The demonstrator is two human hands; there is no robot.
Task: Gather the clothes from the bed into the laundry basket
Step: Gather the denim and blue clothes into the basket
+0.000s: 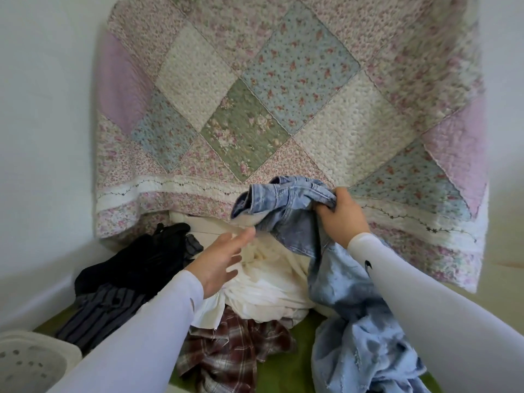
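Note:
My right hand grips the waistband of light blue jeans, bunched at the quilt's lower edge, with the legs trailing down toward me at the right. My left hand hovers open, fingers spread, over a crumpled white garment in the middle of the pile. A dark red plaid shirt lies below the white one. Black clothing and a grey striped piece lie to the left. The white perforated laundry basket shows at the bottom left corner.
A floral patchwork quilt covers the bed beyond the pile and hangs over its edge. A green sheet shows under the clothes. A pale wall runs along the left side.

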